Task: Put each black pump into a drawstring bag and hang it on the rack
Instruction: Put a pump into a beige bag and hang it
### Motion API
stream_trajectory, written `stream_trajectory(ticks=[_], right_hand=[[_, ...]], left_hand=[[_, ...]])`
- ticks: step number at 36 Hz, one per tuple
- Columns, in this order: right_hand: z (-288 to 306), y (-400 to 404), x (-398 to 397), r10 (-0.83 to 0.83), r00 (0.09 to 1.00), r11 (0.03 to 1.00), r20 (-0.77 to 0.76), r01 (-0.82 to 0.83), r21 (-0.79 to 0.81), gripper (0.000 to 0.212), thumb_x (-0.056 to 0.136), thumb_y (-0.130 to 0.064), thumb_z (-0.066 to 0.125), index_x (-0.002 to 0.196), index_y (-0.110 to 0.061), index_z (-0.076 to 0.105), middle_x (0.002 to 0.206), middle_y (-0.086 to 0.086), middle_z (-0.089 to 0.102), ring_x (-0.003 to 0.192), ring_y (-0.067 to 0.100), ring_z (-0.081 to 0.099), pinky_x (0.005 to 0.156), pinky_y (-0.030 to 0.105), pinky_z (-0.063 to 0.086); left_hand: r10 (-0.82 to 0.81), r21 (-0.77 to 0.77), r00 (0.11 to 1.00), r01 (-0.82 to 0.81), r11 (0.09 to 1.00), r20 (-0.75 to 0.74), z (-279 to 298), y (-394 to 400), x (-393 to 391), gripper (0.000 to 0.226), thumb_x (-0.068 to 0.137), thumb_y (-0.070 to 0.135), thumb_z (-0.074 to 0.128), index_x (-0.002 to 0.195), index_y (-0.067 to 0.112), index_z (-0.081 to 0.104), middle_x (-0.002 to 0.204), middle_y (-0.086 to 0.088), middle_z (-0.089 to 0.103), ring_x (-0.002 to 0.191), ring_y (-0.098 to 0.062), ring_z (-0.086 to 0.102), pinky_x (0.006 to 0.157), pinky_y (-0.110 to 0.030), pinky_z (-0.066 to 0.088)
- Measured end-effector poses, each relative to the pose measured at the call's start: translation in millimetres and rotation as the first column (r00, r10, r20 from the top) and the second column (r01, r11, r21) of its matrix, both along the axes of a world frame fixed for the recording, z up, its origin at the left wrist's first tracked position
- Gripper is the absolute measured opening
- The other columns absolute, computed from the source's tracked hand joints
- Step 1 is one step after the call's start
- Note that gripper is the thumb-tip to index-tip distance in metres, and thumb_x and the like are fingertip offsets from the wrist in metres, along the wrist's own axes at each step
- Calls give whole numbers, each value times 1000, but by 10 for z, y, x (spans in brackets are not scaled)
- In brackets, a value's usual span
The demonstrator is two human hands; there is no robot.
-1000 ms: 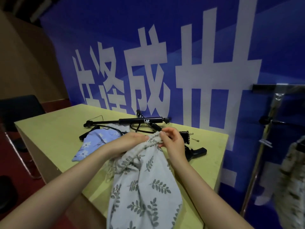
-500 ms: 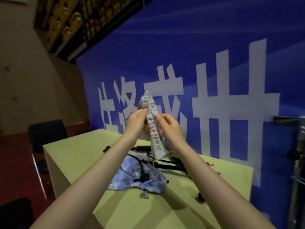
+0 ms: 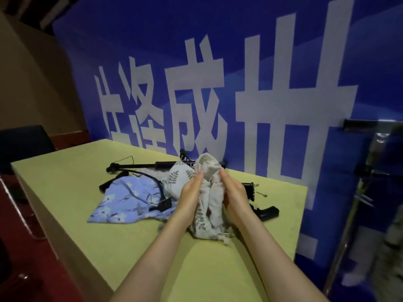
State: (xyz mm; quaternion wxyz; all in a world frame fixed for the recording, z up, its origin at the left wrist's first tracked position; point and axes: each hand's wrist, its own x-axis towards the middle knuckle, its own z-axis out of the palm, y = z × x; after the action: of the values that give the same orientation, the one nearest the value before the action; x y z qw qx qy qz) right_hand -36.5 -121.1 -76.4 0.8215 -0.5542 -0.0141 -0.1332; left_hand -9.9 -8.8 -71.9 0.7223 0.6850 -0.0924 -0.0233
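My left hand [image 3: 190, 194] and my right hand [image 3: 234, 195] press from both sides on a white drawstring bag with a green leaf print [image 3: 210, 205]. The bag stands bunched on the yellow-green table [image 3: 72, 186], its bottom end resting on the top. Behind it lies a long black pump [image 3: 139, 166] along the far edge. A blue flowered drawstring bag [image 3: 126, 201] lies flat to the left with a black hose and clip [image 3: 152, 186] across it. Another black pump part [image 3: 267, 212] shows right of my right wrist.
The metal rack [image 3: 370, 171] stands at the right edge, blurred, with pegs and a patterned bag hanging low. A blue banner with white characters [image 3: 218, 83] backs the table. A dark chair [image 3: 24, 144] sits at the far left. Small metal pins [image 3: 262, 194] lie near the back.
Half a second ago both hands held the leaf bag raised in the air; now it is down on the table, squeezed between my palms. The view has tilted down.
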Motion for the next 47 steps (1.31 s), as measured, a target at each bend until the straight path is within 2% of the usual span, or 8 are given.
stream_trajectory(ticks=[6,11,17,21,23,28,37,47], right_hand=[[0,-33,98,-87,995,996,-48,85,-39,30,99,-31,52,109,-9,69,102,11,74,99,26,70,95,45,53],[29,-99,104,106,974,951,-199,-41,306,40,100,-33,49,114,0,67,111,21,70,110,34,64,102,46,47],[50,-217,57,216,956,900,-198,-116,421,47,100,-39,46,102,2,70,100,23,72,89,34,70,89,45,50],[41,-260,50,98,967,933,-236,-7,359,46,95,-39,57,119,-1,64,113,24,68,105,39,66,97,50,49],[23,-261,56,6,977,959,-215,55,278,47,92,-37,61,121,0,63,114,24,68,106,39,66,98,52,49],[43,-246,56,-213,959,972,-185,227,59,29,93,-37,61,98,-8,66,102,14,72,99,30,68,94,48,53],[13,-205,66,-474,879,798,49,452,-399,52,99,-44,45,87,5,58,76,20,56,69,21,51,63,33,41],[-97,-187,-25,-533,827,657,177,536,-529,42,99,-38,50,64,-14,48,58,1,46,56,11,40,54,31,34]], left_hand=[[-89,59,993,85,995,76,-49,118,174,31,96,36,56,119,17,64,109,-1,73,105,-17,68,93,-34,52],[-210,-407,957,113,906,-202,-19,325,233,32,98,25,47,117,6,64,114,-14,70,101,-23,68,86,-36,52],[-393,-535,879,202,820,-270,39,467,218,40,85,26,58,114,1,68,120,-23,64,106,-34,64,97,-43,50],[-270,-336,935,184,924,-231,73,483,147,33,87,36,59,106,11,69,101,-16,72,86,-29,70,73,-36,58],[-104,61,995,104,993,-9,68,456,64,26,88,48,59,100,27,68,105,-3,71,93,-21,68,69,-28,55],[-280,561,954,176,809,105,-2,447,-36,30,83,46,69,75,18,63,64,7,69,67,-14,69,60,-21,54],[-295,-335,951,249,909,-94,92,506,52,38,87,30,55,115,6,63,102,-9,74,94,-20,70,74,-29,59],[-239,-426,939,116,897,-247,69,512,-16,41,89,40,59,110,6,68,108,-20,70,98,-33,68,86,-44,56]])
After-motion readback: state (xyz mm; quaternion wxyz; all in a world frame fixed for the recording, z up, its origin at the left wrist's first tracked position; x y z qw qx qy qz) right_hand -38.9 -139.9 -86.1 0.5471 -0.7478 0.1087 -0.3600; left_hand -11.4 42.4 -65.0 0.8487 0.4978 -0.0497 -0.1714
